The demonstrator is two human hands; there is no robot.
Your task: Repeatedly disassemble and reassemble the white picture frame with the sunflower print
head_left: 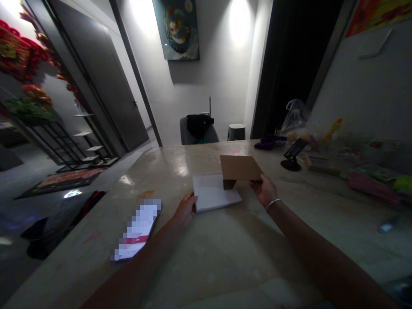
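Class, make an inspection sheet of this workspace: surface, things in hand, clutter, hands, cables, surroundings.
Surface: glossy beige stone-look table with an orange mark.
Things in hand: flat white rectangular item; folded brown cardboard piece overlapping it in view.
Clutter: pale flat rectangular object, pixelated, at left; tilted black stand and clear plastic bag at right.
Hands: left hand grips the white item's left edge; right hand holds the cardboard's near right corner.
Cables: nothing seen.
Surroundings: grey chair beyond the table; picture on pale wall.
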